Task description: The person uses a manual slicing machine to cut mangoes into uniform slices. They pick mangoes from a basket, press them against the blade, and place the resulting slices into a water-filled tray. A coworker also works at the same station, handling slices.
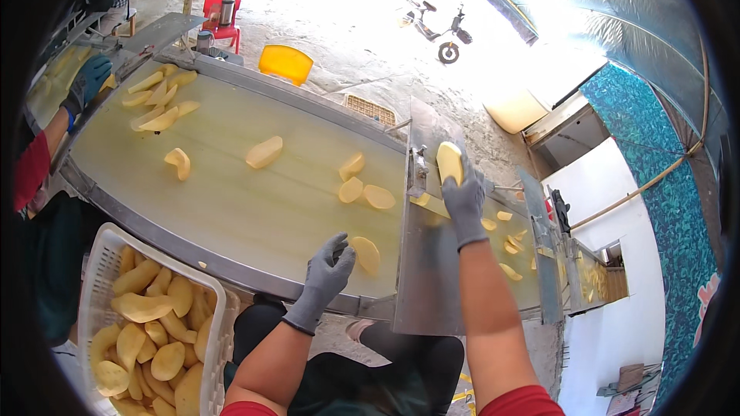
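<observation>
My right hand, in a grey glove, grips a peeled yellow fruit piece, which looks like mango. It is raised over an upright-edged metal plate beside a bolted metal fitting. My left hand, also gloved in grey, hovers low over the near right part of the water-filled metal trough. Its fingers are loosely curled, with nothing visible in them. Right by its fingertips floats a yellow slice. More slices float just beyond.
A white plastic crate of peeled fruit stands at the left by my knee. Another person's gloved hand is at the far left. Slices cluster in the trough's far left corner. Right of the plate lies another trough section. Beyond stands a yellow chair.
</observation>
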`<state>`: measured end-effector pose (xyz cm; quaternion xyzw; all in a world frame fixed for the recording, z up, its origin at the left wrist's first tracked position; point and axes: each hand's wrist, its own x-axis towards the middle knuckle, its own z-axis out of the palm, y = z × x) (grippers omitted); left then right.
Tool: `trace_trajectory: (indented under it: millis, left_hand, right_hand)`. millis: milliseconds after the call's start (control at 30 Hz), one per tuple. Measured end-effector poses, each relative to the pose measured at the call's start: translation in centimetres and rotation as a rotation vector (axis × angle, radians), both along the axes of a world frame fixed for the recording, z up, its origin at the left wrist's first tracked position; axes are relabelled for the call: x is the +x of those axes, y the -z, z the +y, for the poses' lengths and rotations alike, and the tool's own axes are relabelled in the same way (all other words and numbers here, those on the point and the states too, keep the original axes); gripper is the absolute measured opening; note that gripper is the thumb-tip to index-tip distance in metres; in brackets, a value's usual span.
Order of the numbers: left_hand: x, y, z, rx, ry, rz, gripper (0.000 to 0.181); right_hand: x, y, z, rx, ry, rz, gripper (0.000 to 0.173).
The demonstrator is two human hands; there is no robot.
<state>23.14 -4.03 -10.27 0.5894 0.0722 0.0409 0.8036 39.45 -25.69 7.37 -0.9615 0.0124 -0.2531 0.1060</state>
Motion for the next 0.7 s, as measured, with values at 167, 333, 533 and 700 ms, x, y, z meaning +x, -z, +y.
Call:
trace_trajectory:
  millis: [167,333,533,700]
  left_hand:
    - [0.8,0.6,-0.5,-0.072,0.028,0.016,0.048]
    - [0.4,0.4,0.3,-0.042,0.006,0.016,0.050]
    - [-0.7,0.1,0.0,-0.068,0.063,0.062,0.054]
    - [-0.7,0.1,-1.1,-0.084,0.077,0.026,0.053]
  right_hand:
    - [1.1,-1.0,-0.9,0.091,-0.056,0.056,0.067]
    - [-9.4,0.1,-0.9,-0.035,-0.221,-0.081,0.062]
    - [-17.2,0.5,-1.2,-0.057,-0.056,-0.023,0.055]
    - [-6.5,2.9,-2.5,-0.112,-0.111,-0.204,0.051]
